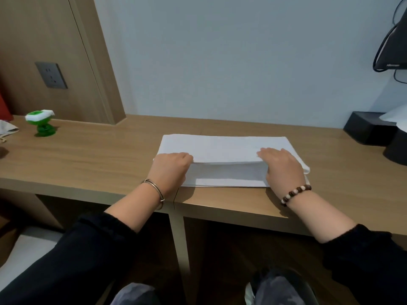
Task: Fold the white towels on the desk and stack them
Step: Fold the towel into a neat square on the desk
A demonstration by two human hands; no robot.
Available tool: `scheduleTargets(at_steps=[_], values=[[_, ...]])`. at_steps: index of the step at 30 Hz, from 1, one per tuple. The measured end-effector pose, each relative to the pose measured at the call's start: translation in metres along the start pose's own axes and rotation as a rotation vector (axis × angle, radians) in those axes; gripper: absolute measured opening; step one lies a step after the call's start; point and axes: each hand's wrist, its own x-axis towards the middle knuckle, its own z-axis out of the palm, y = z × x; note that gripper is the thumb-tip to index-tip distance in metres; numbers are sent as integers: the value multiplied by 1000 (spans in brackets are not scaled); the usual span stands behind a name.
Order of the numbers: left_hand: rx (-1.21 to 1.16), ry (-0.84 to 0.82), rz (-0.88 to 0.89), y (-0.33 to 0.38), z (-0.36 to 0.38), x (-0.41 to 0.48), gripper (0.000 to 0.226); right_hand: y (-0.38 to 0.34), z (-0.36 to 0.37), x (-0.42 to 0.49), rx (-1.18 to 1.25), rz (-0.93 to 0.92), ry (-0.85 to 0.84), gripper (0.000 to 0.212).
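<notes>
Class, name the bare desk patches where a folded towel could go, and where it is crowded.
Widest bare patch: the desk between the green object and the white towel. A narrower strip runs between towel and black box. Crowded: the middle, where left hand and right hand hold the towel.

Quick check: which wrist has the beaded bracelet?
The right hand, at the right end of the white towel: its beaded bracelet is brown and white. The left hand wears a thin metal bangle instead.
</notes>
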Motion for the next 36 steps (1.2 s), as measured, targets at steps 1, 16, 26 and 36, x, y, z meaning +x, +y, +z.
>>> scheduleTargets(at_steps=[1,16,26,36], values=[[1,9,7,2,1,-3,31,1,0,-4,5,-2,-31,55],[64,-323,48,6,31,-9,24,17,5,-11,93,34,-333,58],[75,-291,-53,4,21,9,16,27,10,2,-61,16,-471,67],[65,-345,60,12,26,-7,23,31,2,7,-57,9,-464,63]])
